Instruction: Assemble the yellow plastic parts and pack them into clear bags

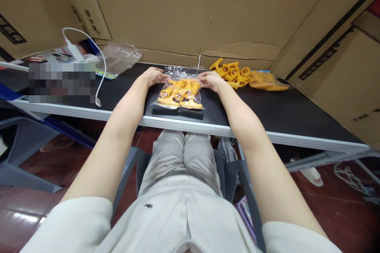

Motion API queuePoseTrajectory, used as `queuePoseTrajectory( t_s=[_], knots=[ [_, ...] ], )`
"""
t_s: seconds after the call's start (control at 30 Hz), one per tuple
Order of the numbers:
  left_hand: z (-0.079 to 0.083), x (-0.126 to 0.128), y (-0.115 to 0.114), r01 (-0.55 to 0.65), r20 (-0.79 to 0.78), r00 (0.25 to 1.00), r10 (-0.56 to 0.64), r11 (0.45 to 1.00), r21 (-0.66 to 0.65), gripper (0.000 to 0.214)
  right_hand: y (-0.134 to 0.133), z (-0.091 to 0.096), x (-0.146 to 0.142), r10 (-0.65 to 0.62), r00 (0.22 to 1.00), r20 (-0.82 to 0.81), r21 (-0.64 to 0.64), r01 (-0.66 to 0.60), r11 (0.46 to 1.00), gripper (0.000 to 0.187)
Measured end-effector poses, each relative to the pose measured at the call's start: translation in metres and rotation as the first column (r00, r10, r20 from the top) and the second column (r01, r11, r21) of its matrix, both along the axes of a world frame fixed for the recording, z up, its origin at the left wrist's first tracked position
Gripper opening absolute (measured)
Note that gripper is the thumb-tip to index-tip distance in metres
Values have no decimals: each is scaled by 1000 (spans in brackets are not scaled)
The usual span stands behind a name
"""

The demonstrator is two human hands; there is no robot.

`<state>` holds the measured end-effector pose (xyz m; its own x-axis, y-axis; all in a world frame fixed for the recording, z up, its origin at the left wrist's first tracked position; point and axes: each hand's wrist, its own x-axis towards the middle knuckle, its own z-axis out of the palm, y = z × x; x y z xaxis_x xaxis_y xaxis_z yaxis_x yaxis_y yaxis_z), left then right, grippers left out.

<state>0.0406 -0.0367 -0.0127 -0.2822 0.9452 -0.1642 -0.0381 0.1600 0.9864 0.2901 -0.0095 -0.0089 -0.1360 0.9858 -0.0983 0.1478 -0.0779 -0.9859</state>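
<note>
A clear plastic bag [181,94] with several yellow plastic parts inside lies on the black table [267,110] in front of me. My left hand [154,76] pinches the bag's upper left corner. My right hand [211,80] pinches its upper right corner. Both hands have their fingers closed on the bag's top edge. A loose pile of the same yellow parts [234,73] lies just right of my right hand, with more of them in another clear bag [267,81] beyond.
An empty clear bag [120,57] lies at the left back of the table. A white charger and cable [89,51] runs beside it. Cardboard boxes [190,12] wall in the back and right. A dark strip [178,113] lies near the table's front edge.
</note>
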Motion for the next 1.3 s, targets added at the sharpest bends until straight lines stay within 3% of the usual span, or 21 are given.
queuePoseTrajectory(
  t_s=[0.17, 0.4, 0.57, 0.7, 0.87, 0.97, 1.03, 1.1, 1.2, 1.3],
  knots=[
    [-8, -11, 6, 126, -69, 990, -123, 991, 43, 20, 1, -2, 6, 52, 998, -19, -10, -52, 999, 32],
    [-9, -15, 8, 150, -148, 979, -140, 987, 59, 25, 3, -4, 6, 41, 997, -60, -21, -42, 999, 35],
    [-8, -7, 7, 143, -355, 929, -100, 985, 97, 28, 3, -5, 3, 52, 991, 121, 78, -61, 995, 44],
    [-10, -8, 10, 186, -563, 820, -104, 978, 90, 30, 9, -6, 0, 40, 941, 337, 273, -139, 952, 47],
    [-12, -12, 14, 256, -799, 593, -100, 964, 69, 26, 12, -9, -3, 86, 929, 360, 284, -197, 938, 52],
    [-13, -12, 16, 276, -843, 528, -97, 959, 62, 26, 12, -13, -4, 50, 889, 456, 361, -236, 902, 51],
    [-13, -10, 18, 308, -853, 519, -62, 944, 118, 26, 11, -14, -4, 37, 867, 497, 379, -256, 889, 50],
    [-12, -8, 18, 341, -845, 535, -1, 915, 215, 24, 8, -13, -2, 70, 891, 448, 340, -243, 908, 47],
    [-10, -1, 13, 367, -814, 576, 69, 869, 333, 18, 1, -5, 4, 166, 947, 274, 217, -229, 949, 35],
    [-5, 8, 5, 366, -767, 637, 76, 846, 388, 13, -3, 4, 14, 311, 936, 166, 67, -326, 943, 17]
  ],
)
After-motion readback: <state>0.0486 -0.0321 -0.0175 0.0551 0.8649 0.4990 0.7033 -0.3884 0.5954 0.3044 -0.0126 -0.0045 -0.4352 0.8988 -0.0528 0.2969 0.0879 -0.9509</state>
